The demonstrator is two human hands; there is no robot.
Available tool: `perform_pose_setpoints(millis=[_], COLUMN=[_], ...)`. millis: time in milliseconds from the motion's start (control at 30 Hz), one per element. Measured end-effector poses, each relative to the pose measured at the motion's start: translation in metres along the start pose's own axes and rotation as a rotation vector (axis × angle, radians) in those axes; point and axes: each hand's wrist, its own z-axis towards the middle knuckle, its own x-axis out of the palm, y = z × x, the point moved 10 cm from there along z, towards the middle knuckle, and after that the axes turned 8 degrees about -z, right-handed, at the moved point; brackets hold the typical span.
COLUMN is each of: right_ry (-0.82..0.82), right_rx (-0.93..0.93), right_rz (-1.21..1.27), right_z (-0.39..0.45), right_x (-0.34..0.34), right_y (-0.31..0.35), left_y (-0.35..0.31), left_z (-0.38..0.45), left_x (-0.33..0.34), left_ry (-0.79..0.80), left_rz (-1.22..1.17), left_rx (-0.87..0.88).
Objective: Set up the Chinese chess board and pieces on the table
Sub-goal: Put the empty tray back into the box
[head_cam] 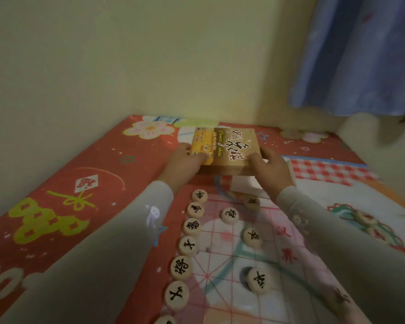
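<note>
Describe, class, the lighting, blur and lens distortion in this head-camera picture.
Head view: dim, yellowish light; motion blur softens the curtain and both hands on the chess box; nearer pieces read sharper; the wide lens bows the piece row and stretches the sleeves.

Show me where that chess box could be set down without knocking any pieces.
Free: the red patterned cloth left of the left hand, between the wall and the column of round wooden pieces. Also the checkered patch right of the right hand. Crowded: the pink-lined board, and just under the yellow-brown cardboard chess box, where something white lies.
</note>
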Motion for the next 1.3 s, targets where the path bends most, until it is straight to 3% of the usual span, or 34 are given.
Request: perform_pose_setpoints(millis=[133,333,833,1100,1300], right_ry=[-0.039,0.011,0.085,0.189,0.229], right_rx=[0.085,0.124,0.128,0.054,0.052], right_rz=[-0.074,-0.222,-0.378,-0.612,-0.627], right_z=[0.008,0.013,0.020,0.024,0.022], right_x=[-0.043,-0.060,-0.047,-0.039,-0.038], right_y=[-0.042,-0.085,-0.101,-0.107,-0.107], left_y=[-0.004,0.004,0.019,0.018,0.018], left_z=[0.005,0.006,0.013,0.018,0.015], left_x=[0.071,0.110,0.124,0.129,0.126], left_ry=[0.135,0.202,0.278,0.237,0.270], left_rz=[-0.044,0.079,0.244,0.638,0.508], left_rx=[-0.025,-0.057,-0.080,0.059,0.053])
